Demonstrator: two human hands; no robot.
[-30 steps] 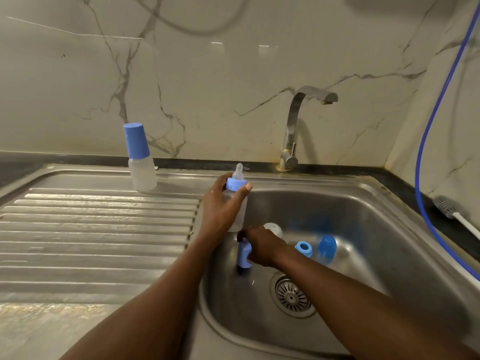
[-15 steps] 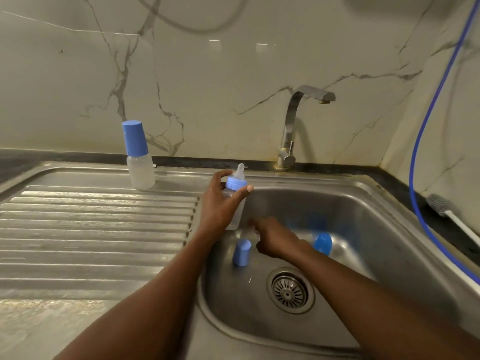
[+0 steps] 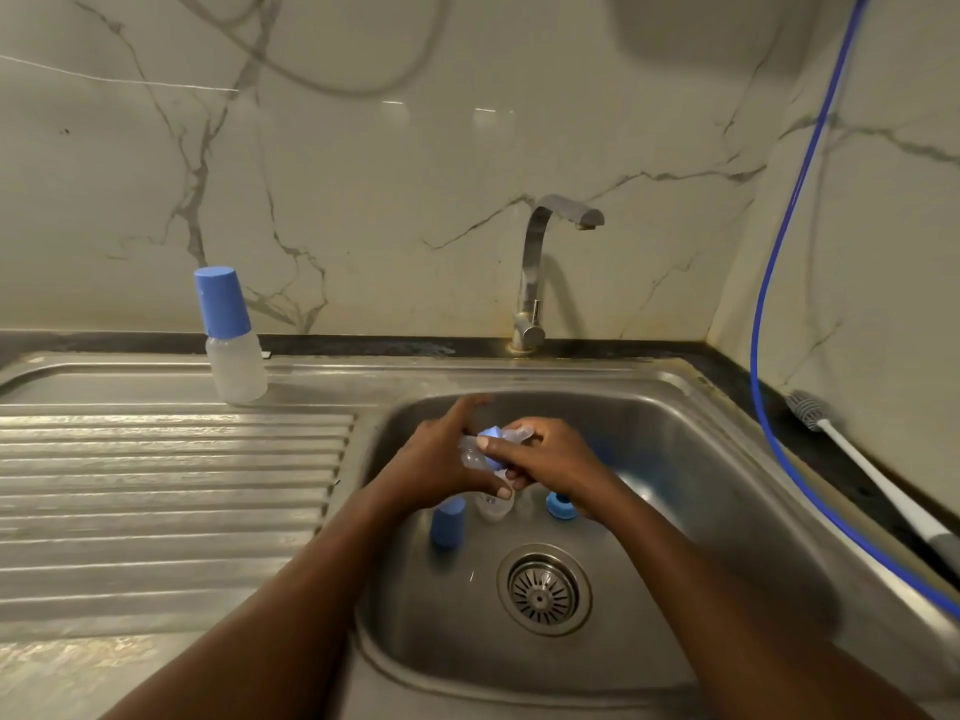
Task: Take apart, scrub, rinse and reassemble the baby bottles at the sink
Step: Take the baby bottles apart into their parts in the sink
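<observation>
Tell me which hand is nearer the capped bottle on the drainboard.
Left. The left hand is to the right of the capped bottle and nearer the camera; the right hand is farther right.

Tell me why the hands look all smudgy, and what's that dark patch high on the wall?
Head view: the left hand, the right hand and the small bottle they hold are smeared by motion blur; the capped bottle on the drainboard looks sharp; the dark patch is a soft shadow.
</observation>
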